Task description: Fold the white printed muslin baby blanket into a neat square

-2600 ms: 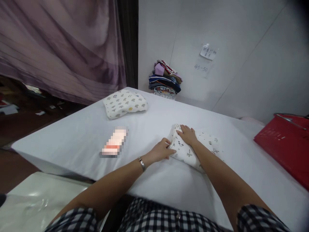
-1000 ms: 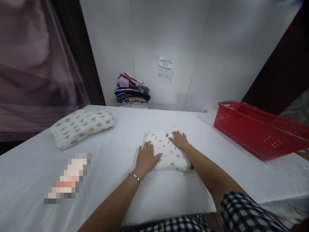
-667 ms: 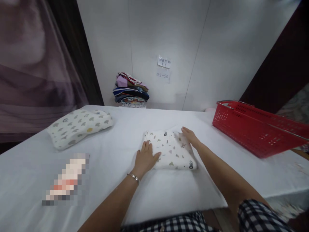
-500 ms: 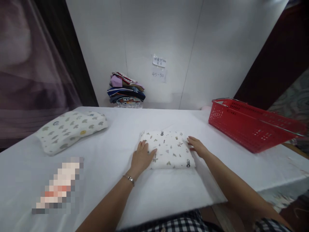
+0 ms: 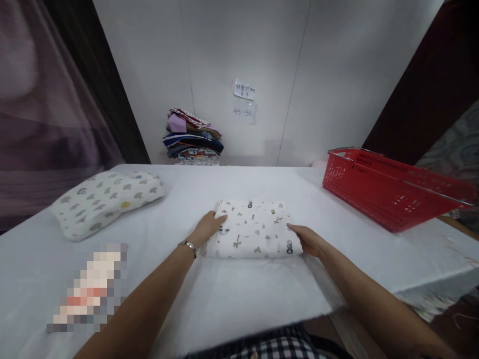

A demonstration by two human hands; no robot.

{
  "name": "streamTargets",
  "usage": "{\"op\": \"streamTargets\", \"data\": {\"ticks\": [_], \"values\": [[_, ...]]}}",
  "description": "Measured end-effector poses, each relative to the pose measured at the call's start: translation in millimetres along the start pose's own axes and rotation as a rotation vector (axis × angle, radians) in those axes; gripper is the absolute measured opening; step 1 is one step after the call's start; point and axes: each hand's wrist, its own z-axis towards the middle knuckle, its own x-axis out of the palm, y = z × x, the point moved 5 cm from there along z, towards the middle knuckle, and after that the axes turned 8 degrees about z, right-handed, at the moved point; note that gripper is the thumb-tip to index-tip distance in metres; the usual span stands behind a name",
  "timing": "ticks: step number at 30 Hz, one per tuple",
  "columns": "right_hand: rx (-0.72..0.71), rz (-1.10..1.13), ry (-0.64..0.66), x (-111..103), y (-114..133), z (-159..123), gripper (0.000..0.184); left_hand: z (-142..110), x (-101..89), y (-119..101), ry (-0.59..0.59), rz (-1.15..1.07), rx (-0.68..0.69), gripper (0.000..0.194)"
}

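Note:
A folded white cloth [image 5: 254, 230] with small printed figures lies flat in the middle of the white table [image 5: 258, 299]. My left hand [image 5: 207, 228], with a bracelet at the wrist, grips the cloth's left edge, thumb on top and fingers curled at the side. My right hand [image 5: 309, 240] holds the right near corner, its fingers tucked at the edge. Both forearms reach in from the bottom of the view.
A thicker folded white cloth with grey and yellow spots [image 5: 107, 199] lies at the left. A red plastic basket [image 5: 389, 189] stands at the right. A stack of folded clothes [image 5: 192, 134] sits against the back wall under a paper note [image 5: 244, 90]. A blurred-out object [image 5: 88, 289] lies front left.
My right hand slid off the top of the folded cloth to its right edge. My left hand moved from lying flat on the cloth to gripping its left side. The view swung right.

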Motion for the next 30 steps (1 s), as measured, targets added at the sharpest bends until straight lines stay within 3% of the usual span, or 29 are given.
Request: {"op": "streamTargets", "data": {"ticks": [2,6,9,11,13,17,20,23,26,30], "values": [[0.024,0.097,0.041,14,-4,-3,0.017,10,-21.3,-3,-0.063,-0.017,0.046,0.055],[-0.092,0.296,0.033,56,-17,-3,0.018,39,-70.8,1,-0.243,0.043,0.146,0.062],[-0.049,0.340,0.101,93,-38,0,0.024,55,-79.0,20,-0.213,0.211,0.056,0.065],[0.012,0.360,0.182,111,-48,0,0.026,53,-70.8,29,-0.185,0.282,0.024,0.062],[0.056,0.383,0.263,118,-50,-4,0.026,41,-58.7,24,-0.230,0.295,0.090,0.055],[0.109,0.399,0.360,117,-48,-10,0.028,-6,-28.5,-22,-0.321,0.212,0.346,0.047],[0.076,0.415,0.330,111,-46,-6,0.028,-42,1.0,-65,-0.196,0.158,0.501,0.044],[-0.007,0.458,0.237,101,-40,6,0.022,-61,24.6,-96,-0.125,0.175,0.561,0.044],[-0.027,0.508,0.122,86,-29,22,0.010,-58,38.7,-112,-0.142,0.276,0.533,0.048],[-0.044,0.525,0.073,74,-13,45,0.014,-42,46.0,-118,-0.145,0.370,0.437,0.037]]}}
